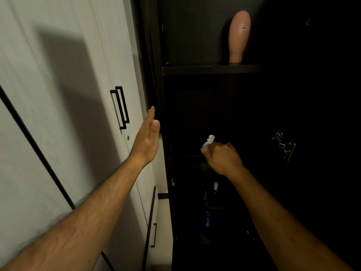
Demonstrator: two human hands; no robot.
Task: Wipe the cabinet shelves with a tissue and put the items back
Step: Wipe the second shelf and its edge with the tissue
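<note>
The right grip is curled tight around a crumpled white tissue, a tuft of which sticks out past the knuckles toward the cabinet's dark interior. The left hand is flat, fingers straight and pressed together, thumb alongside, edge-on near the front edge of the cabinet's left side wall; whether it touches the wall cannot be told. It holds nothing.

The open cabinet is very dim. One shelf shows clearly well above both hands, its front edge running left to right, with a pink tapered bottle standing upright on it, a small label near its top. The tissue hand sits lower, in front of the middle compartment, where the shelf surfaces are too dark to make out. Further down, a few small bottles catch faint light on a lower level. A metal hinge glints on the right inside wall.

The relation that matters: the tissue is already in the right hand, and the nearest wipeable surface appears to lie just ahead of and slightly below that fist, with its long axis across the view. The right hand is plainly nearer the interior; the left is off at the frame. A wipe would likely call for sweeping sideways along that axis. The upper shelf would need a reach upward, and the pink bottle would have to be lifted off first.

To the left, pale wardrobe doors with black handles stand closed.
</note>
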